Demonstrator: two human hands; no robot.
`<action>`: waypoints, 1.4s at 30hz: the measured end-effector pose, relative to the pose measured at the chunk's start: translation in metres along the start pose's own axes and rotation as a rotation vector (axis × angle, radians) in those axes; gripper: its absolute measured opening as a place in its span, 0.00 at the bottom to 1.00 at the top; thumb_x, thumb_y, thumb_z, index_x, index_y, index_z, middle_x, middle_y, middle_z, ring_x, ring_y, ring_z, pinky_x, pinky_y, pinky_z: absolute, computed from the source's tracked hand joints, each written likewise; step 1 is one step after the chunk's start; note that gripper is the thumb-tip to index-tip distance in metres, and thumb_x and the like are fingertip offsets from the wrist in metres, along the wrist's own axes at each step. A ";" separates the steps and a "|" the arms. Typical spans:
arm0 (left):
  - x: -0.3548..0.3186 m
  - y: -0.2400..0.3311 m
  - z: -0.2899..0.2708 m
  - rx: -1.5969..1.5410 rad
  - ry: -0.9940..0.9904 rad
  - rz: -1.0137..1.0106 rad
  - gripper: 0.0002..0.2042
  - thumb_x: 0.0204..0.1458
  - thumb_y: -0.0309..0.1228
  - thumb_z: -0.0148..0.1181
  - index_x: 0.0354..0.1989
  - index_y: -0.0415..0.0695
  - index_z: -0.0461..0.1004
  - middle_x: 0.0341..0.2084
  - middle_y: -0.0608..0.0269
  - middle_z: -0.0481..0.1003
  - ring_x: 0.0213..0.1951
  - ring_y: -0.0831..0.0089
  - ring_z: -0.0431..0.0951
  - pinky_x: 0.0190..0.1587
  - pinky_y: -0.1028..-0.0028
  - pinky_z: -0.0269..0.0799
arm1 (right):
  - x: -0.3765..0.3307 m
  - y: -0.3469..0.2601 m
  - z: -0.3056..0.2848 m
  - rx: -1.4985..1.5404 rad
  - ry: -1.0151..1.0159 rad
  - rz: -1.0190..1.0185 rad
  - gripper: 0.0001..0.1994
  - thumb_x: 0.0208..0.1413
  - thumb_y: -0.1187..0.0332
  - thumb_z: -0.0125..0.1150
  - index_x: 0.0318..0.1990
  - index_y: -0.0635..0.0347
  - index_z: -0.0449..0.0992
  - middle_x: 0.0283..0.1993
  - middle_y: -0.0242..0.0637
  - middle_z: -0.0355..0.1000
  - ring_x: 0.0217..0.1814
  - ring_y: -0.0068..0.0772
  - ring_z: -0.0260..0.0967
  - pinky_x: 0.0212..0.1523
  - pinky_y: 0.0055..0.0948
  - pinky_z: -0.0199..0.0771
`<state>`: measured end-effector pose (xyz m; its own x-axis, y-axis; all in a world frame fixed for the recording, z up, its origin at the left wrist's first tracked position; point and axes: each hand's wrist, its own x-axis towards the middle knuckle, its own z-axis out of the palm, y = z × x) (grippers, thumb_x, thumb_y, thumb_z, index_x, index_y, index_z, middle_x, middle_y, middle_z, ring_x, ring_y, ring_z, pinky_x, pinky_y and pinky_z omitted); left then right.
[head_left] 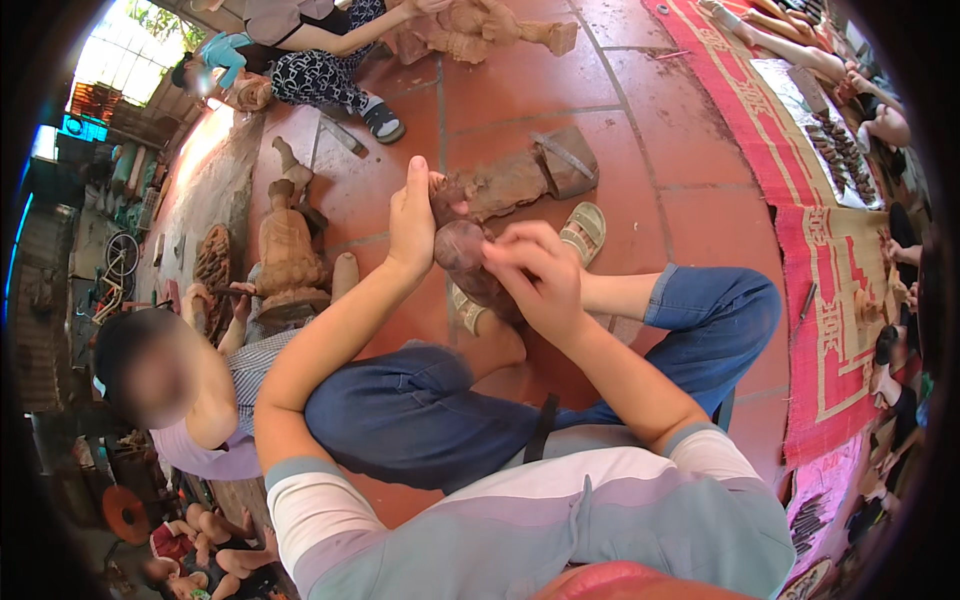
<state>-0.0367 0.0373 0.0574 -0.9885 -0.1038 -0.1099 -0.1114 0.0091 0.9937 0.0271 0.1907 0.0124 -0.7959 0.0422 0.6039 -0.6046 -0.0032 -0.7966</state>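
Note:
A dark reddish wooden carving (468, 262) lies across my lap, between my crossed legs in blue jeans. My left hand (412, 218) holds its upper end from the left, thumb raised. My right hand (538, 278) is curled over its right side, fingers pressed on the wood; whether it holds a small tool I cannot tell. A second, paler carved figure (510, 182) lies on the red tile floor just beyond my hands.
A person (190, 385) sits close on my left beside a standing wooden statue (287, 255). Another seated person (310, 55) works on a carving at the back. A red patterned mat (830, 280) on the right holds rows of chisels (840, 155). A sandal (584, 232) lies near my foot.

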 end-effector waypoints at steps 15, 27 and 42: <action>0.018 -0.003 0.003 0.006 0.017 0.039 0.26 0.59 0.53 0.41 0.26 0.41 0.70 0.20 0.63 0.72 0.21 0.79 0.69 0.26 0.79 0.66 | -0.048 0.041 -0.029 -0.090 0.082 0.178 0.09 0.45 0.82 0.64 0.35 0.62 0.80 0.52 0.42 0.65 0.37 0.22 0.71 0.34 0.19 0.71; 0.019 -0.003 -0.002 0.058 -0.018 0.104 0.26 0.62 0.50 0.37 0.24 0.40 0.72 0.15 0.66 0.68 0.20 0.79 0.67 0.27 0.78 0.64 | -0.050 0.031 -0.014 -0.084 -0.005 0.026 0.07 0.46 0.78 0.65 0.35 0.60 0.79 0.42 0.39 0.67 0.40 0.32 0.69 0.38 0.26 0.71; 0.019 -0.008 -0.006 0.079 -0.011 0.093 0.25 0.61 0.50 0.38 0.27 0.40 0.72 0.20 0.63 0.73 0.22 0.79 0.69 0.27 0.78 0.66 | -0.052 0.040 -0.030 -0.184 0.087 0.051 0.08 0.46 0.79 0.64 0.36 0.63 0.79 0.43 0.37 0.67 0.35 0.24 0.68 0.38 0.21 0.68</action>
<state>-0.0542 0.0295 0.0475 -0.9959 -0.0882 -0.0178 -0.0263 0.0967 0.9950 0.0446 0.2180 -0.0517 -0.8148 0.1331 0.5643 -0.5413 0.1743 -0.8226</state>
